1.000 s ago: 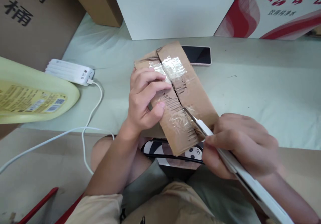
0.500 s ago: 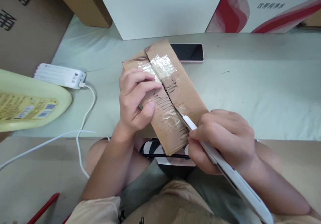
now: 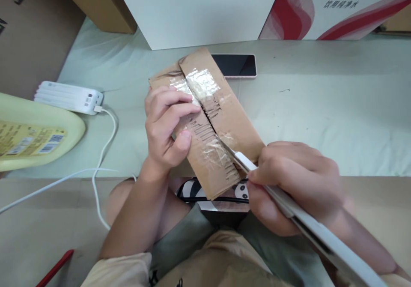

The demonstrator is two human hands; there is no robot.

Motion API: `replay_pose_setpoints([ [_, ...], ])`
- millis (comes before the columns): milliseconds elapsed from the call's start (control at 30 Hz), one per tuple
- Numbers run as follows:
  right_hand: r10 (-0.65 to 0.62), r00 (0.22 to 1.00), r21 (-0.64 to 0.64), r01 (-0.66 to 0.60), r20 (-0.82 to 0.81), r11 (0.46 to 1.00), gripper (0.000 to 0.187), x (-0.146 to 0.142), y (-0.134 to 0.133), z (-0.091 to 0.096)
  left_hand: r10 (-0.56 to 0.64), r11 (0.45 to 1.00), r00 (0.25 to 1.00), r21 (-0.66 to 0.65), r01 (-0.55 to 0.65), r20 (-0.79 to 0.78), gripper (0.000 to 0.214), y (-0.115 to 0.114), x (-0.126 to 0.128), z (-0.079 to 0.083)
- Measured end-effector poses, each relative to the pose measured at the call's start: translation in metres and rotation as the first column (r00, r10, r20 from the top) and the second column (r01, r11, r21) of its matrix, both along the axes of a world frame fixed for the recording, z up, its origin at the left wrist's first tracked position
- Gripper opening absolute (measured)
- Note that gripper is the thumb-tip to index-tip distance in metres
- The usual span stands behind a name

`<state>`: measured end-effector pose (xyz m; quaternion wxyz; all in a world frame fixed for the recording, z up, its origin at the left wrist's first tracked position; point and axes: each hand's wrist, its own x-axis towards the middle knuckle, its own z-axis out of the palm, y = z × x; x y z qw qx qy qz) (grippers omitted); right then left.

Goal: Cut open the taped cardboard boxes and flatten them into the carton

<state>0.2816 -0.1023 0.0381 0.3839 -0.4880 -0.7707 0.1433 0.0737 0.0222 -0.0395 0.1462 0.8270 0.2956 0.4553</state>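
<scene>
A small cardboard box lies at a slant before me, its centre seam crossed by shiny tape and scored marks. My left hand grips the box's left side, fingers over the top flap and thumb on the face. In my right hand, closed around it, is a long white-handled knife. The thin dark blade runs into the lower part of the seam between the two flaps. How deep the tip goes inside the box is hidden.
Behind the box lies a phone. Left are a white power bank with a cable and a yellow-green bottle. A white carton and a red-and-white carton stand at the back. A panda-patterned item is below the box.
My right hand and the knife have moved down and to the right, drawing back along the seam, with more blade showing. The left hand keeps its hold; the whole view has shifted slightly.
</scene>
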Motion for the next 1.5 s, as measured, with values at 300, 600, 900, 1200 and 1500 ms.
replay_pose_setpoints([
  [300,0.031,0.999,-0.056,-0.033,-0.026,0.998,0.024,0.002,0.005,0.0,-0.067,0.988,0.997,0.144,0.063,0.027,0.035,0.009,-0.001,-0.003],
  [600,-0.016,0.983,-0.109,-0.004,-0.181,0.994,0.025,0.005,-0.002,0.005,-0.061,0.987,0.997,0.151,0.053,0.047,0.035,0.009,0.002,-0.003],
  [900,0.02,0.999,-0.106,-0.024,-0.036,0.994,0.021,0.005,0.005,0.002,-0.019,0.989,0.999,0.15,0.012,0.048,0.039,0.008,0.003,-0.004],
  [1200,0.035,0.988,-0.099,-0.05,-0.152,0.994,0.027,0.007,-0.005,0.009,-0.064,0.985,0.996,0.164,0.054,0.056,0.034,0.008,0.001,-0.005],
  [1500,0.052,0.992,-0.162,-0.071,-0.117,0.984,0.018,0.011,-0.005,0.009,-0.026,0.985,0.999,0.169,0.021,0.023,0.036,0.008,0.001,-0.003],
])
